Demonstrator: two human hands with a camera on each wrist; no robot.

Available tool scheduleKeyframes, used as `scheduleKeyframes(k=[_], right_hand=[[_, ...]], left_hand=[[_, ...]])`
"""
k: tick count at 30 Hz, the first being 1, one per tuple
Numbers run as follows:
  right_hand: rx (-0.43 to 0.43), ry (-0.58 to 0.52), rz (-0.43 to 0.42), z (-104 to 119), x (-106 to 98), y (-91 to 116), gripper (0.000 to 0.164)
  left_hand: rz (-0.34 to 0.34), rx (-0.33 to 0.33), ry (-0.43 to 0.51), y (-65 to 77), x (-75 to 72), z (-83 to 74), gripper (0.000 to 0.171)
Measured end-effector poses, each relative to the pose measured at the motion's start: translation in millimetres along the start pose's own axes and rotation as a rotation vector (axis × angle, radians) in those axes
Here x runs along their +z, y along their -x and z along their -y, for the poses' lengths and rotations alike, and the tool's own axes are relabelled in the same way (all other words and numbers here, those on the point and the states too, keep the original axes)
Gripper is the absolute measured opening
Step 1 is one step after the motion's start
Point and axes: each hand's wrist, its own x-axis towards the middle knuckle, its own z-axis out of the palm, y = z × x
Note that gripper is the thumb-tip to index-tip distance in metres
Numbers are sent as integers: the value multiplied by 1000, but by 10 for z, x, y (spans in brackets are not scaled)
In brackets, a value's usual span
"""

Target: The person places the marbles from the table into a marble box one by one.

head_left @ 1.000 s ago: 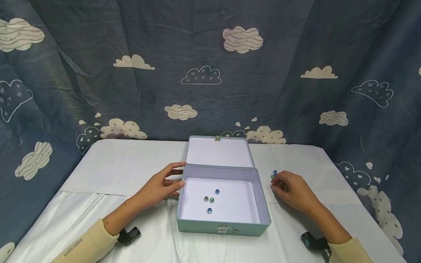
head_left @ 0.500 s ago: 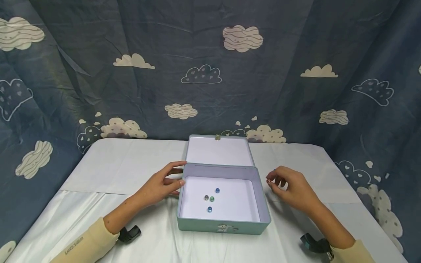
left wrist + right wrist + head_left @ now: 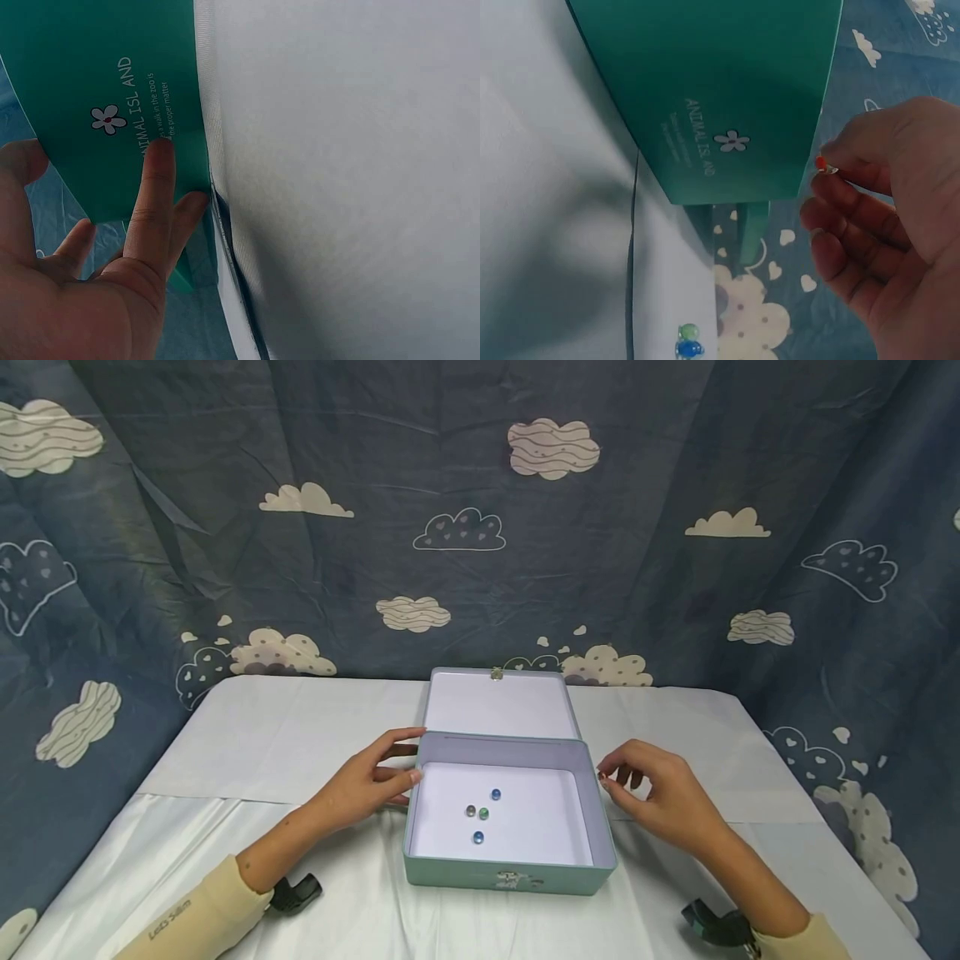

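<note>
A green tin box point(image 3: 450, 873) stands with its lid point(image 3: 498, 703) folded back; several glass marbles lie on its white floor, among them a green marble point(image 3: 483, 814) and a blue marble point(image 3: 478, 837). My left hand point(image 3: 375, 781) rests against the box's left side, its fingers spread along the wall. Just outside the right wall, my right hand point(image 3: 663, 789) pinches an orange-red marble point(image 3: 822, 163) between thumb and forefinger, near rim height. Loose blue point(image 3: 691, 349) and green marbles point(image 3: 688, 331) lie on the table in the right wrist view; the right hand hides them from the head camera.
A white cloth point(image 3: 300, 735) covers the table, with a crease across it. Behind hangs a dark blue curtain point(image 3: 345, 577) with cloud prints. Black wrist cameras are strapped below both hands.
My right hand has lifted from the loose marbles and moved left to the box's right wall, carrying the orange-red marble. The left hand and the box have stayed put.
</note>
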Motion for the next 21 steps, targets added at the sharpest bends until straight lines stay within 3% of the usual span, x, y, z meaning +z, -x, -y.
scheduleKeyframes(k=[21], right_hand=[[-17,-20,14,45,38,8,35]], left_hand=[[13,9,10,0,-4,-2,63]])
